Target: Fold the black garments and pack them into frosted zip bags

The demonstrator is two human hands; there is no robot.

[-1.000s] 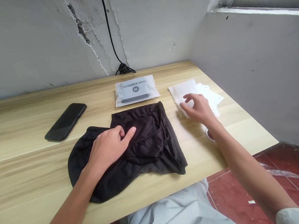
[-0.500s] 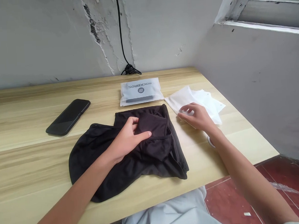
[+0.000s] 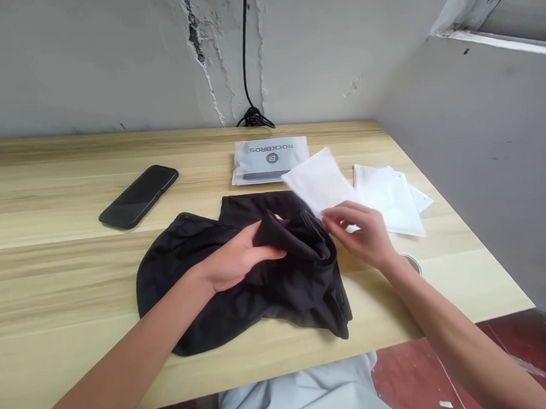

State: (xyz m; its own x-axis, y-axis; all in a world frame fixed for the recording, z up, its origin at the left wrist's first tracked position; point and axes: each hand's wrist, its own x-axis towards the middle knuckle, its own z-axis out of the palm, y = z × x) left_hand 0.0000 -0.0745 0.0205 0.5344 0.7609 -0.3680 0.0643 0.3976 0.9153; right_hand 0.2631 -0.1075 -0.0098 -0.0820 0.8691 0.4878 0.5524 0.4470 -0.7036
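A black stretchy fabric garment (image 3: 242, 299) lies spread on the table, its exact kind unclear. My left hand (image 3: 239, 256) grips a fold of it, thumb on top, lifting the fabric into an opening that faces right. My right hand (image 3: 360, 230) pinches the lower corner of a thin white square sheet (image 3: 322, 180), raised and tilted just behind the garment's opening. Beside the right hand lie several more white sheets (image 3: 386, 200), overlapping in a loose fan.
A frosted ROCKBROS pouch (image 3: 270, 158) lies toward the back. To the left rests a black phone (image 3: 138, 196). A round object (image 3: 413, 264) is partly hidden by my right forearm. A black cable (image 3: 245, 58) hangs down the wall behind the wooden table (image 3: 49, 261).
My right hand has picked one white sheet off the pile and brought it left to the garment. My left hand has lifted and opened the fabric fold. The view has shifted slightly.
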